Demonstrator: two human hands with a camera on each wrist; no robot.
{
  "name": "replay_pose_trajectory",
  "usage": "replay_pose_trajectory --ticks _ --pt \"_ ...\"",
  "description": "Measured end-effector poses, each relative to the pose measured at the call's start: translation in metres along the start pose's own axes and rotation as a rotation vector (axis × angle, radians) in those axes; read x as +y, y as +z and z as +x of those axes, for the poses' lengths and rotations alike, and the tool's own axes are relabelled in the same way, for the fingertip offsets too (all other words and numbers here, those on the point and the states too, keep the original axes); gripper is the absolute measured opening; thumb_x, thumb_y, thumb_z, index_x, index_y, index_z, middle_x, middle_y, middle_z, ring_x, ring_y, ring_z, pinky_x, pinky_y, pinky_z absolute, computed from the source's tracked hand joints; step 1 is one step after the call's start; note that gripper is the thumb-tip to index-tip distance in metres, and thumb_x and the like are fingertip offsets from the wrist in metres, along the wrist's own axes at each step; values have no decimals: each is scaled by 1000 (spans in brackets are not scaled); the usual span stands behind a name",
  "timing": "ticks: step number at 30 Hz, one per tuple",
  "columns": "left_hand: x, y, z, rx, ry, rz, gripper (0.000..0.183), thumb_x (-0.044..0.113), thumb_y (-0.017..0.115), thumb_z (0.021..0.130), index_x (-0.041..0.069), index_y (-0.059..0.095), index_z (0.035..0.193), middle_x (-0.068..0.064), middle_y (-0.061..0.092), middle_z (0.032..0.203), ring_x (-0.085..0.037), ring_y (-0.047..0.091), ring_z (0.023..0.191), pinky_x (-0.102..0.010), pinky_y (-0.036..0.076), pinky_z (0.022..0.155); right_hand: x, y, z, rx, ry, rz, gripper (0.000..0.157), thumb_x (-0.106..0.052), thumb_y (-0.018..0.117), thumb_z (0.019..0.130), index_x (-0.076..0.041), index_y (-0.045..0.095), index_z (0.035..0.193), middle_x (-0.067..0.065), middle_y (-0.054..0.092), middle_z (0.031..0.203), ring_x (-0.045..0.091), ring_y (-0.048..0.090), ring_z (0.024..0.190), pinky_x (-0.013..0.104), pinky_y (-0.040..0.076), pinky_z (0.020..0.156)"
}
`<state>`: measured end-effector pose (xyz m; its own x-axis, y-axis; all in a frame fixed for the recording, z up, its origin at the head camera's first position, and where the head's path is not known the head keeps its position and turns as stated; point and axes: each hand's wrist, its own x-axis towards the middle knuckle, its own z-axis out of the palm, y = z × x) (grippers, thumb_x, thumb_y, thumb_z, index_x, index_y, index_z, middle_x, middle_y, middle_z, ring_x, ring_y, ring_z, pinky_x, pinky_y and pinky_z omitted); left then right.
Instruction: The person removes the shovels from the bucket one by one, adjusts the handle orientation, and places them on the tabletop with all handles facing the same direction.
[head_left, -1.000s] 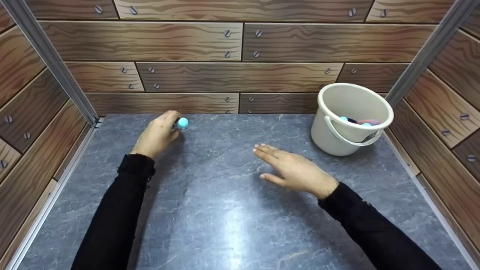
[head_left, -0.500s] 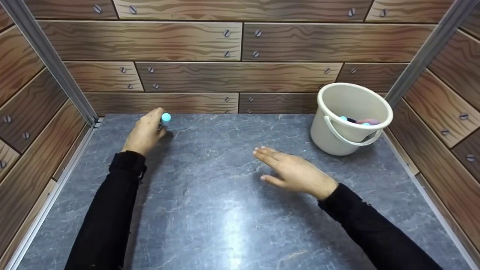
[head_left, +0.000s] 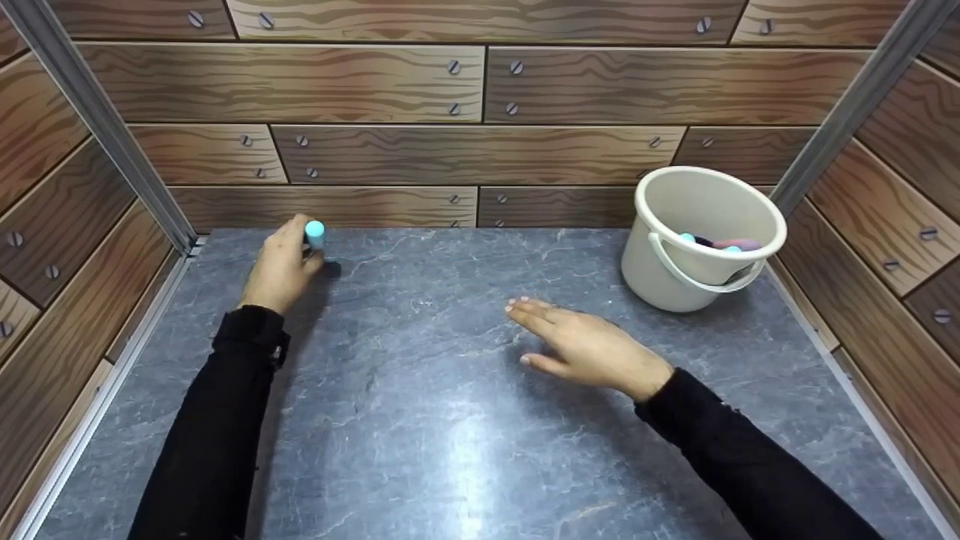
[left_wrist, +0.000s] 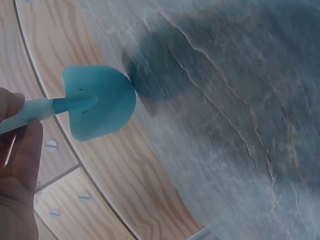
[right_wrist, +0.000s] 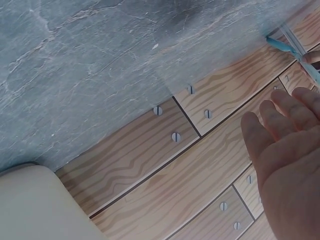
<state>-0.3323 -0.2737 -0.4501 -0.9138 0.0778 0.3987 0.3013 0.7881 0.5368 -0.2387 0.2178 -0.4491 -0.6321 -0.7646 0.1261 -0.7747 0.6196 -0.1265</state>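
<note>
Left hand (head_left: 279, 262) has toy shovel (left_wrist: 102, 102) pinched by its pale handle (left_wrist: 32, 111), blade down, nr table's (head_left: 420, 360) far left corner; can't tell if tip touches the tabletop. Main risk prob. a slip: grip looks to be thumb + fingers high on the handle, so a knock to the blade could twist it loose. Plank-print far wall (head_left: 322, 206) is close behind, so a push that way could jam it; metal post (head_left: 105, 105) at that corner limits room too. If let go on end it'd likely topple, thin blade edge being a poor base. Right hand (head_left: 589, 345): fingers straight, nothing held, over table right of middle, just nearside of the line from shovel to bucket (head_left: 667, 281), so a low swing across might clip it. Bucket's nr far right corner, w/ cyan pieces (head_left: 733, 249) & a mauve one (head_left: 741, 244) inside; its bail (head_left: 705, 286) hangs nearside, could snag a sleeve (head_left: 690, 409)
</note>
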Motion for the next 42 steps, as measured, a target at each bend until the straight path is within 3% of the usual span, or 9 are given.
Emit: replay_pose_trajectory --ticks 11,16,23,30,34,42 --pt "4 1 -1 143 -91 -118 49 -4 75 109 -4 55 154 -33 69 148 -56 72 144 -63 65 120 0 3 -2 -5 11 -1 74 -38 72 118 -3 47 179 22 54 181 40 57 168 60 52 137" --pt "-3 1 -2 168 -100 -122 41 -1 71 113 -6 55 150 -31 72 144 -54 73 144 -63 65 121 0 5 -3 -14 18 6 74 -39 72 118 -3 48 178 20 54 182 39 56 168 59 51 137" --pt "-8 4 -5 170 -134 -102 31 17 60 123 -4 53 145 -30 73 140 -51 73 142 -64 61 122 1 5 -4 -17 16 12 73 -39 72 118 -3 49 177 21 55 181 39 57 168 59 50 138" --pt "-7 6 -7 181 -144 -20 28 19 60 122 -3 62 139 -31 79 130 -50 79 120 -66 63 104 2 7 -6 -19 18 13 73 -38 71 118 -2 49 177 22 55 180 41 57 167 60 50 137" --pt "-10 8 -10 148 -149 50 25 13 66 118 -2 70 138 -31 83 130 -51 82 112 -67 65 97 3 8 -7 -15 19 8 73 -39 71 118 -3 49 177 21 55 180 40 58 167 60 51 137" --pt "-21 9 -15 -27 -177 174 38 8 69 115 -5 74 150 -37 77 145 -60 77 132 -74 63 113 4 8 -7 -25 30 10 74 -40 72 118 -4 49 178 21 55 181 41 58 167 61 51 136"
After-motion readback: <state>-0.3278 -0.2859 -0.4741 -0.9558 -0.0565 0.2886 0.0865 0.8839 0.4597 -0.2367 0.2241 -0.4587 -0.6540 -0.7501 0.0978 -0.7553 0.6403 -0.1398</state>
